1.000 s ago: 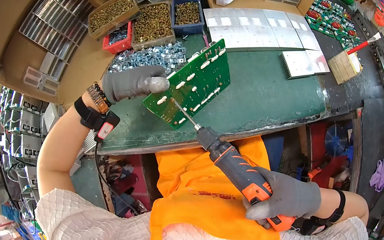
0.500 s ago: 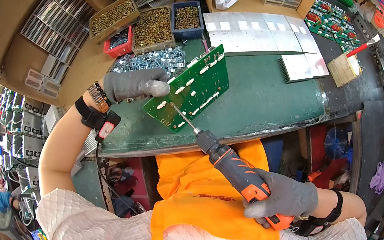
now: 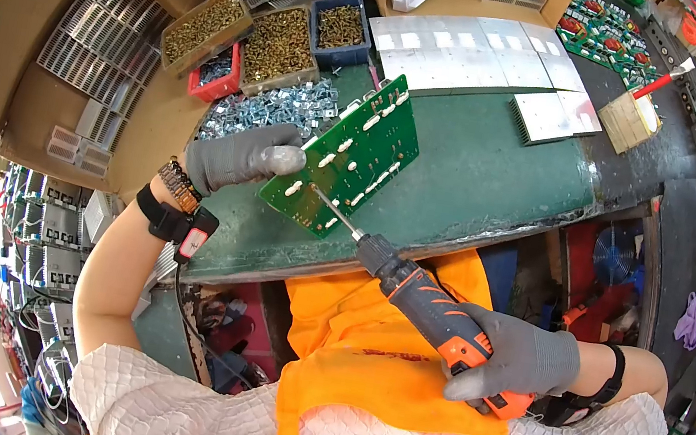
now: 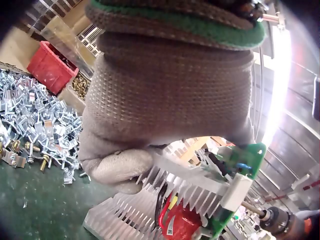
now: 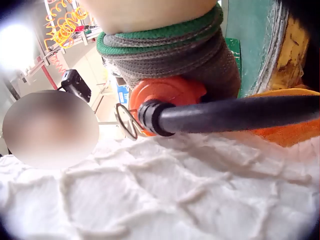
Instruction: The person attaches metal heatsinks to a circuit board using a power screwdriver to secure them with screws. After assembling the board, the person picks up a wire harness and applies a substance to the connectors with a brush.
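Note:
My gloved left hand [image 3: 247, 156] grips a green circuit board [image 3: 371, 153] by its left edge, thumb on the near face, and holds it tilted above the bench. In the left wrist view, finned metal heat sinks [image 4: 127, 215] and a red component [image 4: 184, 220] show on the board's far side, the fingers around them. My gloved right hand [image 3: 524, 361] holds a black and orange power screwdriver [image 3: 433, 311] by its rear part. Its long bit [image 3: 336, 208] reaches the board's lower left area. In the right wrist view, a black cord [image 5: 240, 115] leaves the tool's orange end.
Behind the left hand lie a heap of metal clips [image 3: 279, 106], bins of brass-coloured screws [image 3: 280, 41] and a red bin [image 3: 218, 76]. Flat metal heat sinks [image 3: 453, 53] line the back of the green bench [image 3: 498, 177]. A wooden block [image 3: 628, 122] holds a red-handled tool.
The board and left hand shift only slightly. The bit stays at the same area of the board, and the right hand keeps its hold on the screwdriver.

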### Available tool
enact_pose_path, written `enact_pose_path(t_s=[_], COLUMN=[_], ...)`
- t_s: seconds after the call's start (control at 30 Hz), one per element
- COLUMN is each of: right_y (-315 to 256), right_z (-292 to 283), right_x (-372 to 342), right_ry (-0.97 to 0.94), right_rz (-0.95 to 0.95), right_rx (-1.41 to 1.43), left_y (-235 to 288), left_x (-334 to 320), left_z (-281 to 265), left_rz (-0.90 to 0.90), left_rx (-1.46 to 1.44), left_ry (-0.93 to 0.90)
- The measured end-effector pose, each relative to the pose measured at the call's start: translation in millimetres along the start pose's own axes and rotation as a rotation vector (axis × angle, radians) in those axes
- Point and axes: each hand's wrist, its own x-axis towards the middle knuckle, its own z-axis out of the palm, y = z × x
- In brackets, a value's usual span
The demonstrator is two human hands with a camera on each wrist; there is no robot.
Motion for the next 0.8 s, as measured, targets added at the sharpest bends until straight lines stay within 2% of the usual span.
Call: enact_pose_path(t_s=[0.17, 0.4, 0.47, 0.6, 0.7, 0.8], right_y=[1, 0, -7, -8, -5, -4], right_z=[1, 9, 15, 16, 15, 16], right_x=[0, 0, -3, -4, -1, 0], right_ry=[-0.164, -0.139, -0.043, -0.033, -0.094, -0.058], right_rz=[0.024, 0.023, 0.038, 0.007, 0.025, -0.031], right_rx=[0.175, 0.241, 0.2, 0.198, 0.263, 0.174], left_y=[-1, 6, 1, -5, -12, -10], left_x=[1, -2, 0, 3, 4, 5], left_z=[0, 2, 1, 0, 0, 0], left_rz=[-0.016, 0.019, 0.033, 0.044, 0.098, 0.112], left_rx=[-0.01, -0.07, -0.054, 0.001, 0.026, 0.022], left_ry=[-0.002, -0.013, -0.009, -0.007, 0.04, 0.024])
